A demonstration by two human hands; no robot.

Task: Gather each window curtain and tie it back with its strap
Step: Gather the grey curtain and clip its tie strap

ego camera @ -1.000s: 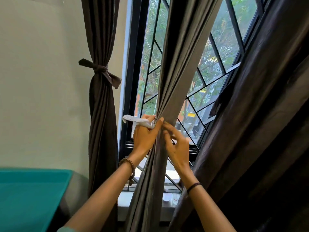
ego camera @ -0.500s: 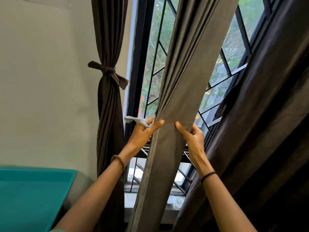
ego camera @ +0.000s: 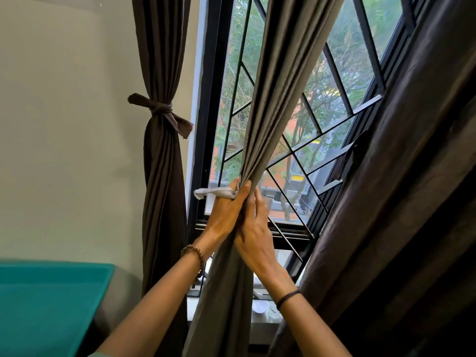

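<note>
Around gathered curtain (ego camera: 278,99), tight left grip (ego camera: 226,210)

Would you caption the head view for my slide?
Left hand grips the gathered middle curtain and pale strap; right hand touches it.

— What kind of place is this?
— A lived-in room of a home. At a tall window (ego camera: 206,99), a long dark tied curtain (ego camera: 162,189) beside the plain wall (ego camera: 64,124) is knotted back with its strap (ego camera: 157,108), and a middle curtain (ego camera: 278,99) hangs across the glass.
— And what else shows it?
— A black grille (ego camera: 337,81) guards the panes. Trees (ego camera: 381,19) and an orange building (ego camera: 274,184) show outside, and a teal surface (ego camera: 51,305) sits by the wall.
</note>
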